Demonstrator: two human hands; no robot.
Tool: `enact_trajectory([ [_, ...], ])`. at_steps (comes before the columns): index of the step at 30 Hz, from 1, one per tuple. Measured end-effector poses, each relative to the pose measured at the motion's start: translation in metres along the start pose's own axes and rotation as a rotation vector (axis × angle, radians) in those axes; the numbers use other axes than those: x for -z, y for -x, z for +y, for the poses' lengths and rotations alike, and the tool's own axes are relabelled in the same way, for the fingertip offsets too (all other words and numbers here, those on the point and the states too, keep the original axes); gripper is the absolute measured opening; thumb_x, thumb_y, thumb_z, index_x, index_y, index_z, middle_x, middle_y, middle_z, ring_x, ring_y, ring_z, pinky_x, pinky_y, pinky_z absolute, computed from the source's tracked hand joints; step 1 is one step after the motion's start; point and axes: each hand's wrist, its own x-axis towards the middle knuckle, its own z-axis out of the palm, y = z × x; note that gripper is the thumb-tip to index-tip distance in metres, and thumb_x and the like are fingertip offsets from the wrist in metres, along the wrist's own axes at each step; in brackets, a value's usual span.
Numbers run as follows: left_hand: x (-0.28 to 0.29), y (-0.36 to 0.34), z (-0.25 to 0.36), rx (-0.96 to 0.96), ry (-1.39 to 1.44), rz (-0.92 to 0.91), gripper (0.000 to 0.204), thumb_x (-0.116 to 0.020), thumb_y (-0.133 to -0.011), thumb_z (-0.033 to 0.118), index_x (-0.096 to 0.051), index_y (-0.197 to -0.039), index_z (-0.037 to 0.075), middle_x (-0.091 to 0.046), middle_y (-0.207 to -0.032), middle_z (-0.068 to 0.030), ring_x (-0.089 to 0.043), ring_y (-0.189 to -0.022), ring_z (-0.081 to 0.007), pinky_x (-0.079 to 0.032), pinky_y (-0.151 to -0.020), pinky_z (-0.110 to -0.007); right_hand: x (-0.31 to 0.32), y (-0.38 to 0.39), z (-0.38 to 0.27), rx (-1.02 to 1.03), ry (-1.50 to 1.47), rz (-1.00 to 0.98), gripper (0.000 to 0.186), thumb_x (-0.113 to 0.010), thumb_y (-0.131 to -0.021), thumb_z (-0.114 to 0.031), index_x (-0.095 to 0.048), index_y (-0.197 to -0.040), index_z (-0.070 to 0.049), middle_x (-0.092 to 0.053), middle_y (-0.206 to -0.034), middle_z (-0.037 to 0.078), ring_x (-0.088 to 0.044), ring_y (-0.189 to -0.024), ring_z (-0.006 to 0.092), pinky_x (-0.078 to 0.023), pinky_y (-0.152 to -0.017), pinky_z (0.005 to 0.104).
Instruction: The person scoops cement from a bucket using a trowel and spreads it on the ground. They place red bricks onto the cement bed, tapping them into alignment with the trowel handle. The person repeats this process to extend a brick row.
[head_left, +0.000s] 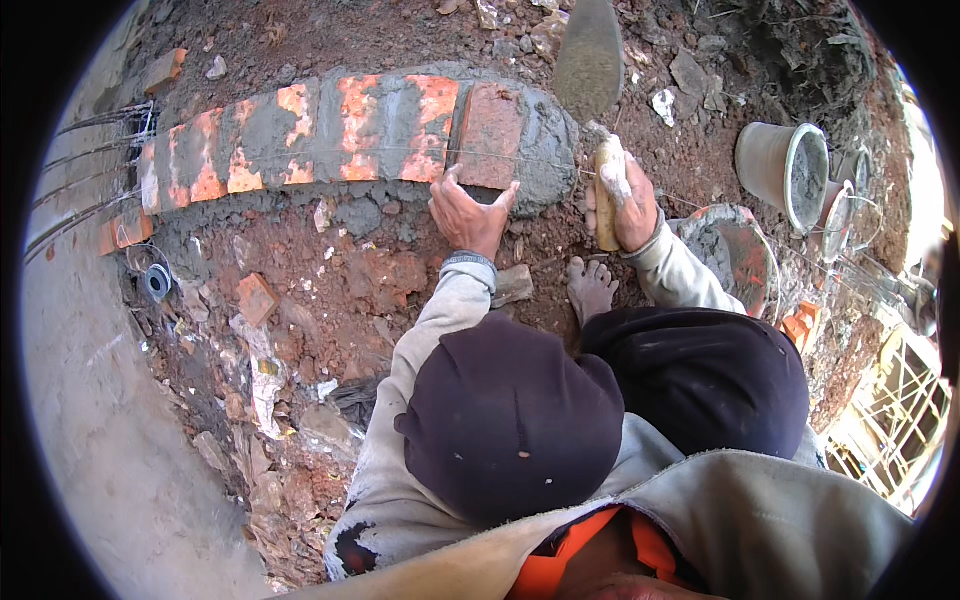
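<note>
A row of orange bricks (300,135) smeared with grey mortar curves across the ground in front of me. Toward its right end lies a redder brick (490,135), with a dark gap along its left side. My left hand (470,215) grips this brick's near end, fingers at the left corner and thumb at the right. Wet mortar (545,150) bulges beyond the brick's right side. In my right hand (633,205) is the wooden handle of a trowel (590,65); its blade points away from me, over the soil. A thin string (380,153) runs along the row.
Pale buckets (780,165) lie tipped at the right, near a wide mortar pan (730,250). Loose brick pieces (258,298) and rubble litter the soil. Steel rods (85,200) stick out at the left beside a grey wall (110,420). My bare foot (592,288) is close by.
</note>
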Motion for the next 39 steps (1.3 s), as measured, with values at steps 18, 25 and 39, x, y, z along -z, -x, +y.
enact_trajectory([
  [18,0.000,-0.005,0.017,0.104,-0.030,-0.015,0.084,-0.087,-0.056,0.045,-0.050,-0.118,0.002,-0.049,-0.108,-0.0151,-0.050,-0.102,-0.0347,-0.040,-0.088,-0.045,-0.027,-0.027,0.014,0.057,0.646,-0.083,0.037,-0.049,-0.094,-0.032,-0.049,-0.104,0.004,-0.061,-0.065,0.017,-0.064,-0.059,0.0304,-0.050,-0.056,0.0416],
  [25,0.004,0.001,0.008,0.074,-0.043,-0.009,0.083,-0.085,-0.057,0.048,-0.050,-0.117,0.002,-0.050,-0.106,-0.0139,-0.050,-0.100,-0.0340,-0.040,-0.085,-0.045,-0.045,-0.017,0.011,-0.110,0.475,-0.100,0.036,-0.048,-0.095,-0.034,-0.048,-0.104,0.000,-0.060,-0.062,0.008,-0.064,-0.052,0.0193,-0.049,-0.049,0.0327],
  [39,0.026,-0.012,-0.003,0.185,0.270,-0.060,0.039,-0.074,-0.079,0.032,-0.070,-0.104,0.002,-0.068,-0.099,-0.0151,-0.066,-0.090,-0.0311,-0.050,-0.080,-0.036,-0.040,-0.005,0.027,0.096,0.606,-0.138,0.038,-0.048,-0.095,-0.033,-0.047,-0.111,0.001,-0.061,-0.080,0.021,-0.063,-0.079,0.0386,-0.049,-0.069,0.0442],
])
